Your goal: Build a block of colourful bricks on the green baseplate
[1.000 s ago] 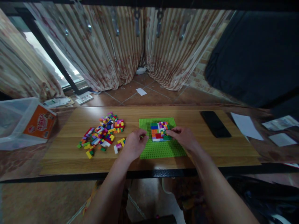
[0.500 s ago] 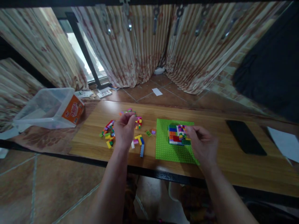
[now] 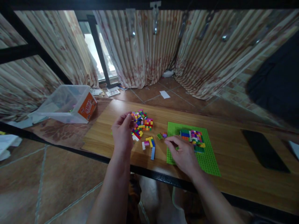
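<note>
My left hand (image 3: 123,127) is closed in a pinch beside a pile of mixed toy bricks (image 3: 140,115); what its fingers hold, if anything, is hidden. Over the left edge of the green baseplate (image 3: 210,155) is my right hand (image 3: 183,152), thumb and forefinger drawn together, with nothing I can make out between them. Close to those fingertips lie a small purple brick (image 3: 164,135) and a lime-green brick (image 3: 159,136). On the baseplate stands a multicoloured brick build (image 3: 196,137), partly behind my right hand. A light blue long brick (image 3: 152,153) lies near yellow bricks (image 3: 149,141).
A clear plastic bin (image 3: 67,116) with an orange label stands left of the wooden table (image 3: 100,137). On the right of the table lies a flat black object (image 3: 263,151). The black table edge (image 3: 163,179) runs along the front.
My right hand has left the brick build and moved left toward the small purple brick. My left hand stays pinched by the pile. The camera view has shifted left.
</note>
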### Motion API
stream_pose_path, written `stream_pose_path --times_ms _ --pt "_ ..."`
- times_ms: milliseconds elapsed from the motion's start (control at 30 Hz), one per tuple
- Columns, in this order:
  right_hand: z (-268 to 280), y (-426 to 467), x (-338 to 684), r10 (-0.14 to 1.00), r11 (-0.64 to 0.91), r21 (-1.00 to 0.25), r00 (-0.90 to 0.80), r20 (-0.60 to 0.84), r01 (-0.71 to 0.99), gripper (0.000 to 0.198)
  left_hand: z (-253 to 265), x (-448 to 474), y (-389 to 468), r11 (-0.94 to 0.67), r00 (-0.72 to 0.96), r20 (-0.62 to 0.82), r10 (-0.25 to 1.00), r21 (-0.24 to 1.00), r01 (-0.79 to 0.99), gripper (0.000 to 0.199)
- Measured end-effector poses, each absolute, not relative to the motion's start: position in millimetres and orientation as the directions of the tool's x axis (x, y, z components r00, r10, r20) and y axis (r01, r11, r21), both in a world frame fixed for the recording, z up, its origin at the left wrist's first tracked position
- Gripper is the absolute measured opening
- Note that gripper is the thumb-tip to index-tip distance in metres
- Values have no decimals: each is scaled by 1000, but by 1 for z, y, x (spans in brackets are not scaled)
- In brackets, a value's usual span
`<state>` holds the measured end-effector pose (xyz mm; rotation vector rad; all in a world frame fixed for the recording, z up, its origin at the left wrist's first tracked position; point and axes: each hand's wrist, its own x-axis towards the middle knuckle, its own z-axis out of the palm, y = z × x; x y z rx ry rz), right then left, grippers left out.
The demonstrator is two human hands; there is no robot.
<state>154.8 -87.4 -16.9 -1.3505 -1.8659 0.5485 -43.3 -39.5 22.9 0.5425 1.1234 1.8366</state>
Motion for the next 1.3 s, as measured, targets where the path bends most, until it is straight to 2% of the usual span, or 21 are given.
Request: stream_pose_path --times_ms 267,400,633,900,1000,1200,1300 --pt "-27 -84 130 932 362 -709 -212 295 606 18 29 -79 -43 -147 -460 -337 821 654 -742 7" --pt "-27 -71 108 939 340 -671 -208 272 658 19 31 -86 -44 -153 -447 -357 820 617 -772 7" --pt "-29 -43 71 934 357 -452 -309 178 818 19 31 -94 -44 -123 -399 -355 846 598 -792 7" --pt "-38 -39 64 926 372 -336 -318 206 865 16 33 -97 -46 -119 -385 -360 850 580 -806 4" --pt "-39 -40 64 932 357 -364 -302 200 860 16 31 -97 -46 -114 -374 -351 858 581 -806 5" --pt "-36 -46 61 937 348 -526 -273 217 776 8 30 -94 -47 -77 -333 -310 890 619 -782 6" --pt "-21 -54 69 933 360 -612 -263 246 704 10 32 -90 -46 -47 -304 -306 902 632 -774 7"
